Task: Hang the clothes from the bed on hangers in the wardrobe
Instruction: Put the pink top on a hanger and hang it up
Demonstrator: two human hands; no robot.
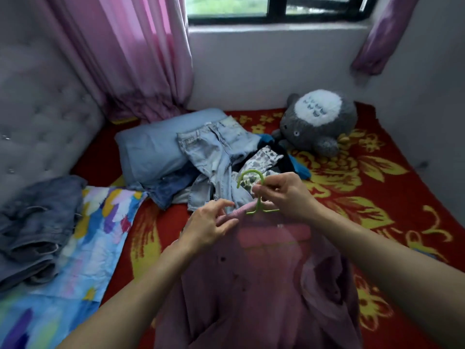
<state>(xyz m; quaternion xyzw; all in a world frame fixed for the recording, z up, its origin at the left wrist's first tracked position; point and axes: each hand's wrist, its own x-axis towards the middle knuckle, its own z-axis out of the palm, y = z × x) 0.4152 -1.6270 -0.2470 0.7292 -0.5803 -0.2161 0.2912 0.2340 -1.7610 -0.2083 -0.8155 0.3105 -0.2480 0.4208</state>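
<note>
The bed (377, 197), covered by a red flowered blanket, is seen from its near edge. A pink garment (251, 285) is held up over the middle of that near edge. A pile of clothes (219, 157) is left in the middle of the bed, towards the far edge. A grey plush toy (319, 122) is placed at the far right corner. A green hanger (251, 171) is inserted in the collar of the garment. Its neck is pinched by the grip of the right hand (284, 195). The grip of the left hand (208, 222) seems closed on the garment's shoulder, though this part is blurred.
</note>
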